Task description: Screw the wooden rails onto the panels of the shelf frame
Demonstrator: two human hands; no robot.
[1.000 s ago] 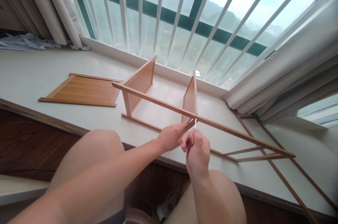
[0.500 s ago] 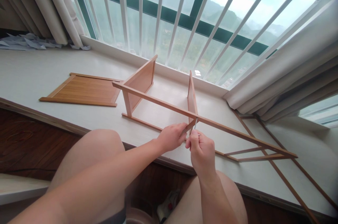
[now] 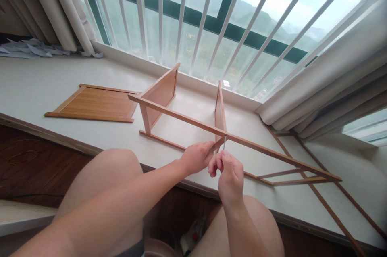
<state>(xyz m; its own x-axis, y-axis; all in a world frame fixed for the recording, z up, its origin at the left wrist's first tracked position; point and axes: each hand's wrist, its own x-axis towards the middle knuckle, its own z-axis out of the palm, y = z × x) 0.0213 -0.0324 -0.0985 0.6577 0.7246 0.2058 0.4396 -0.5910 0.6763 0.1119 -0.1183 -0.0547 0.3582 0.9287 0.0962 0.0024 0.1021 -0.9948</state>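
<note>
A wooden rack frame stands on its side on the white sill, with shelf panels set between its long rails. My left hand is closed around the near edge of the middle shelf panel, close to where it meets the upper rail. In the fingers of my right hand is a thin metal hex key. Its tip points up to the joint of rail and shelf panel; whether it sits in a screw is too small to see. My fingers hide its lower end.
A loose wooden panel lies flat to the left. Another slim wooden frame leans at the right. Behind the sill are white window bars and curtains. My knees are against the sill's front edge.
My right hand has turned and dropped slightly to the left, its fingers shifting on the hex key so more of the shaft shows. My left hand keeps its hold on the shelf panel.
</note>
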